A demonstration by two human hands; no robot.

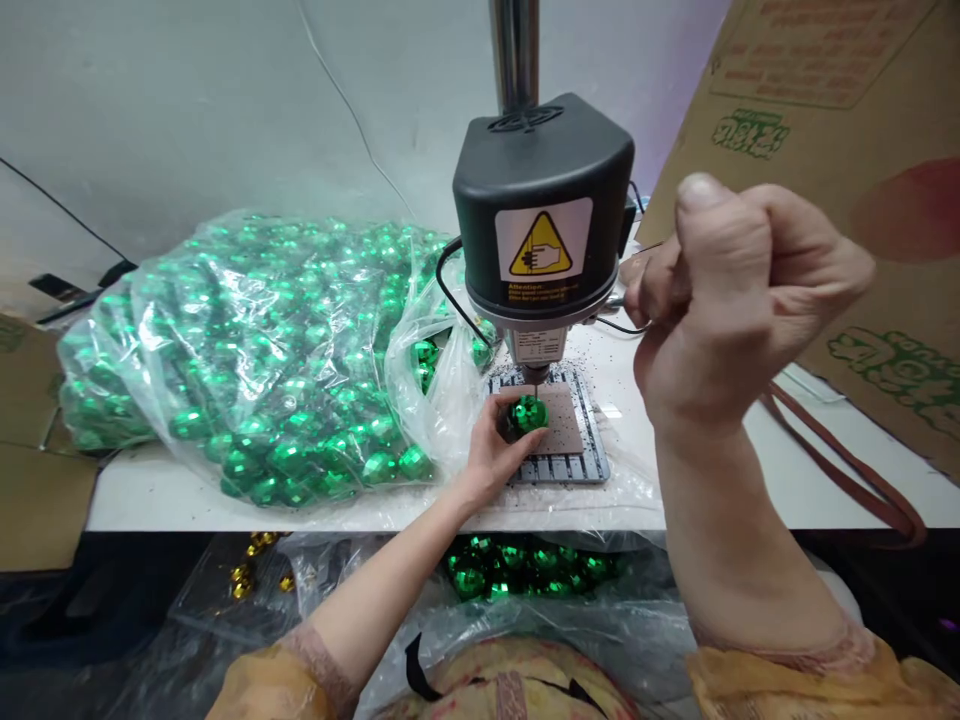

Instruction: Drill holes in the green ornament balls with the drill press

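My left hand (499,440) is closed round a shiny green faceted ball (531,413), holding it on a brownish square pad over the slotted metal base (596,455). Right above the ball is the bit of a small black drill press (544,210); its tip meets the ball's top. Raised at the machine's right side, my right hand (720,290) has its fingers curled round the feed lever (615,301), which is mostly hidden by the hand. A yellow warning sticker marks the front of the drill housing.
A big clear bag (285,350) full of green balls lies left of the drill. Below the table edge, more green balls (517,570) sit in an open bag. Cardboard boxes (840,230) stand at right and left. Dark crumbs dot the white table (630,400); a brown strap (847,460) hangs over its edge.
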